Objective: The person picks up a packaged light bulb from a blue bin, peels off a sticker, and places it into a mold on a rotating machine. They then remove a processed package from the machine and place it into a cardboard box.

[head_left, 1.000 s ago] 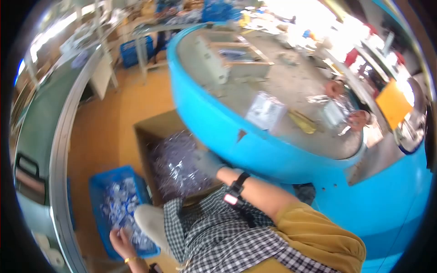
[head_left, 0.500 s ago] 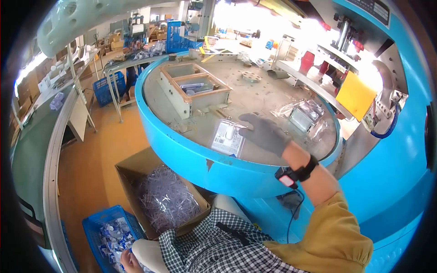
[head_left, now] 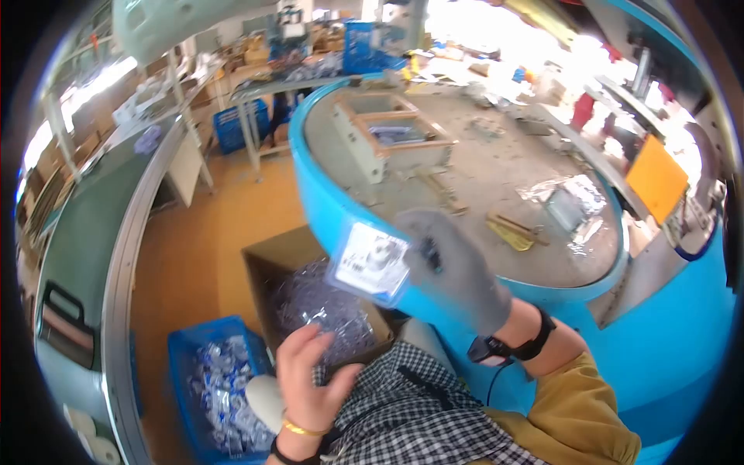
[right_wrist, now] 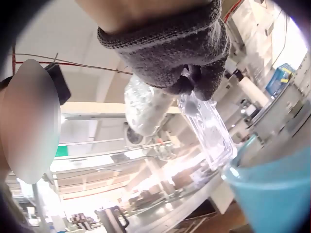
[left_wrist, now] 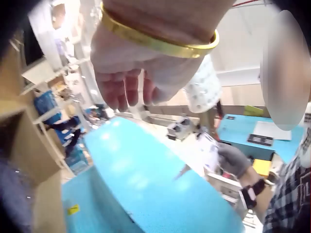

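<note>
My right hand (head_left: 453, 267), in a grey knit glove, pinches a clear blister pack (head_left: 372, 260) by its right side. A printed white card shows through the plastic, and the pack is over the blue rim of the round table (head_left: 542, 283). Seen from the right wrist, the clear plastic (right_wrist: 209, 128) juts out past the gloved fingertips (right_wrist: 206, 90). My bare left hand (head_left: 306, 380), with a gold bangle (head_left: 304, 428), is raised below the pack with its fingers loosely bent and nothing in them. It overlaps the cardboard box (head_left: 260, 267) in the head view.
Clear plastic scraps (head_left: 314, 298) fill the box. Beside it on the floor, a blue basket (head_left: 182, 372) holds many small packs. A wooden-edged metal frame (head_left: 395, 147) and another clear pack (head_left: 570, 209) lie on the round table. A green-topped bench (head_left: 89, 217) runs along the left.
My right hand has gone from over the box to the pack on the round table, then lifted it toward me past the rim. My left hand has risen from the blue basket.
</note>
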`<state>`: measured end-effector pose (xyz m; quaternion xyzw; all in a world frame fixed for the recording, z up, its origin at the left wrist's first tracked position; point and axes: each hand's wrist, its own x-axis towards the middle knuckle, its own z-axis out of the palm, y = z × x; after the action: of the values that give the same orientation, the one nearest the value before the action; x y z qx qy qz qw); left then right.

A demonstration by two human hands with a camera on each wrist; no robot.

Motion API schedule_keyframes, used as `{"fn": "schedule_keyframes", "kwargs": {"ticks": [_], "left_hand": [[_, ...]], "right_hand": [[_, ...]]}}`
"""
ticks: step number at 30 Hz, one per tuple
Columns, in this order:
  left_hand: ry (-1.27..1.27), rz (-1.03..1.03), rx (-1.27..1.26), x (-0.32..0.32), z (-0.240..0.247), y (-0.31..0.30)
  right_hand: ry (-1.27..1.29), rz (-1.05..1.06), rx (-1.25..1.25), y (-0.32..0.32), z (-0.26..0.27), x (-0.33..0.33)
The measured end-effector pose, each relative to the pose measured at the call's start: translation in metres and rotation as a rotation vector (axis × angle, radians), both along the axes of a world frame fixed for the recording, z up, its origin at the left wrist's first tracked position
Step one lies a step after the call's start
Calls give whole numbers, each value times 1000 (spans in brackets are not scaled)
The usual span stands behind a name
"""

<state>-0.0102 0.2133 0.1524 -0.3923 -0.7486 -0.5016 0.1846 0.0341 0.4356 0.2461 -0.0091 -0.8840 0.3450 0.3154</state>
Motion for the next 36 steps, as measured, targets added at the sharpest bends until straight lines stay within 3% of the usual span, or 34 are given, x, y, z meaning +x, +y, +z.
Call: {"fn": "schedule_keyframes", "kwargs": {"ticks": [4, 7, 9, 11, 12, 13, 15, 17, 19, 21, 23, 24, 26, 29, 30, 34, 36], "left_hand": [[176, 117, -97, 8, 5, 23], [164, 191, -55, -10, -30, 12], [131, 221, -51, -16, -50, 3], [-570, 124, 262, -12, -67, -7], [-791, -35, 509, -7, -56, -7], [-791, -22, 511, -6, -57, -8], [-1065, -180, 676, -3, -60, -8], [-1130, -199, 722, 2, -63, -4], [-1217, -279, 737, 3, -74, -6], [-1162, -263, 700, 6, -78, -5], [-1125, -234, 579, 7, -85, -6], [-1125, -231, 580, 7, -85, -5], [-1099, -221, 556, 7, -85, -4], [-1077, -221, 453, 7, -75, -10], [-1001, -200, 312, 5, -80, -15], [-1030, -239, 321, 7, -77, -15], [-982, -248, 288, 7, -78, -15]], "right_hand": [[-235, 190, -262, -44, -35, -16], [-83, 286, -128, -59, -58, -19], [-97, 365, -184, -60, -64, -17], [-142, 278, -47, -54, -67, -16], [-54, 191, 4, -51, -77, -18], [-57, 203, 1, -46, -87, -18], [-596, 493, -898, -38, -100, -15], [-511, 504, -905, -42, -103, -10], [-697, 482, -1004, -36, -106, -5], [-704, 462, -1035, -34, -106, -4], [-721, 437, -1315, -36, -101, -2], [-723, 439, -1315, -34, -101, -3], [-674, 370, -1052, -31, -103, -2], [-519, 319, -1045, -32, -104, -5], [-521, 316, -1049, -31, -106, -5], [-518, 332, -1080, -29, -108, -6], [-620, 417, -1245, -31, -96, -3]]}}
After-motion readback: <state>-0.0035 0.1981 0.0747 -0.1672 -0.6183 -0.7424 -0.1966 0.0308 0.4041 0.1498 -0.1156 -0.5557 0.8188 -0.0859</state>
